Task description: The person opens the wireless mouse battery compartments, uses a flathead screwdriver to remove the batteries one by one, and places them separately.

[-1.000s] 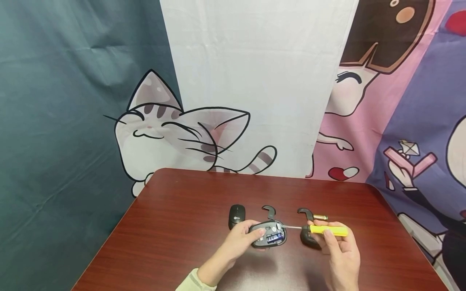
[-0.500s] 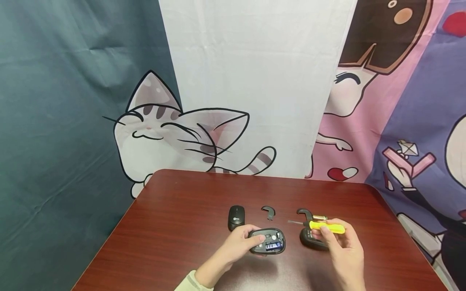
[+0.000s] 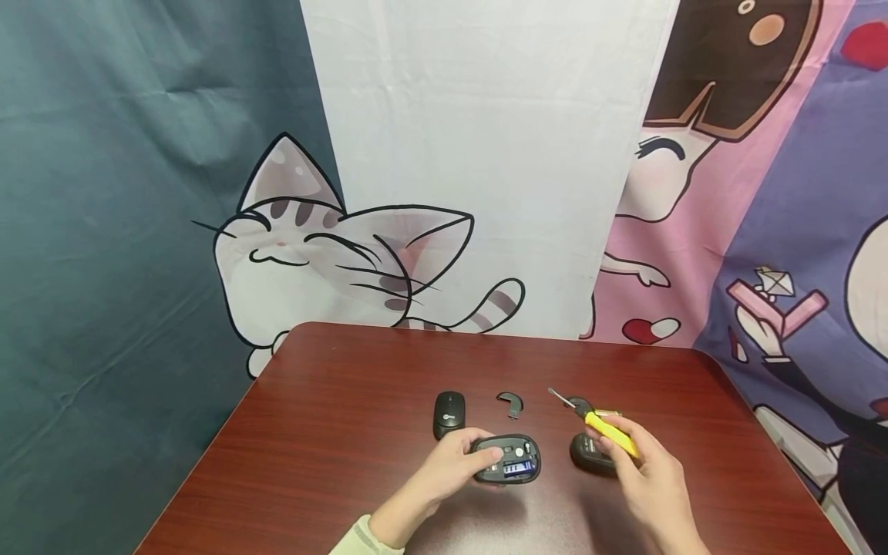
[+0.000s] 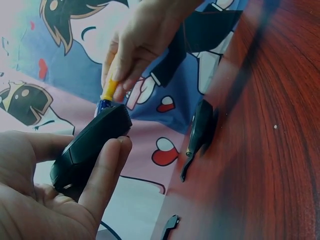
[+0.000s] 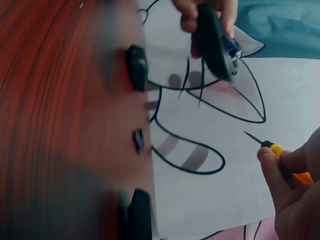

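You've got the open mouse (image 3: 512,454) bottom center, long axis roughly sideways, gripped in your left hand (image 3: 451,465). Your right hand (image 3: 647,472) pinches the yellow screwdriver (image 3: 609,433) off to its right, tip aimed upper left, clear of the battery (image 3: 519,469).

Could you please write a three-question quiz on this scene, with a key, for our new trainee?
1. Which hand holds the yellow screwdriver?
2. Fill in the gap: the battery showing in the open mouse is mainly ____ in colour.
3. True or false: the screwdriver is touching the open mouse.

Key:
1. The person's right hand.
2. Blue.
3. False; the head view and the right wrist view show a gap between them.
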### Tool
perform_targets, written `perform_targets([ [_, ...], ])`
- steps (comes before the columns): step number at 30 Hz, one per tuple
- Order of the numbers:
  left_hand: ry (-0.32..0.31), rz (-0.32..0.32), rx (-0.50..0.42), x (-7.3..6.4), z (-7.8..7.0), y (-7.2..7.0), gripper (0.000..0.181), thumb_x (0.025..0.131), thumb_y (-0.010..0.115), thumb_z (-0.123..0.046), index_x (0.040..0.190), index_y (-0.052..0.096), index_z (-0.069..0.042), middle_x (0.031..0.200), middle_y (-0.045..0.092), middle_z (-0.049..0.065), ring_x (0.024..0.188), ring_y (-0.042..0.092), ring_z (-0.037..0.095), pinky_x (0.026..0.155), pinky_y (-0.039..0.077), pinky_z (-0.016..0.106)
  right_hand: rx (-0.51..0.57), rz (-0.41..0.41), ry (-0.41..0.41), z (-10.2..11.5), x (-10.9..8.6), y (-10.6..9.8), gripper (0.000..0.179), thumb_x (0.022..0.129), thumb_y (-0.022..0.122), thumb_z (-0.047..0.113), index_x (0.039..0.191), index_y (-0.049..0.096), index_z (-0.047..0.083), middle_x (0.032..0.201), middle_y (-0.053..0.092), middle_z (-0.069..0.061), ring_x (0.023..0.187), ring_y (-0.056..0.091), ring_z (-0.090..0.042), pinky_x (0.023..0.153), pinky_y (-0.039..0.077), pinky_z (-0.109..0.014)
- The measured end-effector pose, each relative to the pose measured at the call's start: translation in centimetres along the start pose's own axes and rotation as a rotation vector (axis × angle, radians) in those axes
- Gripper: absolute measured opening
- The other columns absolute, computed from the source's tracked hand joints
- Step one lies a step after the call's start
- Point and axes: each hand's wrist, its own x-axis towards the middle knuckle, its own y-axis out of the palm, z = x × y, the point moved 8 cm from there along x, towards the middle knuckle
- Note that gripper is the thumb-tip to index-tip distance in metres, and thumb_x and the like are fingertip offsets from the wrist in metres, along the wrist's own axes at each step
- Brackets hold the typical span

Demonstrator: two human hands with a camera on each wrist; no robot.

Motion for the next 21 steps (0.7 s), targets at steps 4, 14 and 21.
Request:
perform_targets([
  [4, 0.000, -0.003, -0.002, -0.1, 0.0, -0.1, 0.034, 0.097, 0.066, -0.013, 0.120, 0.060, 0.011, 0.102, 0.073, 0.018, 0.085, 0.075, 0.025, 0.081, 0.064, 0.048, -0.063, -0.042, -0.131, 0.2, 0.1, -0.2, 0.041, 0.083, 0.080, 0.003, 0.121, 0.073, 0.016, 0.106, 0.074, -0.002, 0.086, 0.056, 0.011, 0.065, 0.042, -0.008],
  [14, -0.017, -0.016, -0.002, -0.3, -0.1, -0.4, 0.034, 0.097, 0.066, -0.015, 0.120, 0.060, 0.010, 0.102, 0.073, 0.018, 0.085, 0.074, 0.022, 0.077, 0.065, 0.036, -0.190, -0.108, -0.179, -1.9, 1.0, -1.2, 0.034, 0.076, 0.081, 0.001, 0.109, 0.077, 0.009, 0.090, 0.070, -0.002, 0.079, 0.059, -0.014, 0.060, 0.045, -0.025],
  [21, -0.018, -0.018, 0.001, -0.3, 0.0, -0.5, 0.034, 0.097, 0.066, -0.014, 0.119, 0.060, 0.010, 0.101, 0.073, 0.018, 0.084, 0.074, 0.021, 0.077, 0.065, 0.037, -0.259, 0.003, -0.092, -4.6, 1.2, -0.9, 0.024, 0.089, 0.070, 0.002, 0.113, 0.068, 0.002, 0.095, 0.071, -0.018, 0.083, 0.067, -0.039, 0.063, 0.050, -0.055],
])
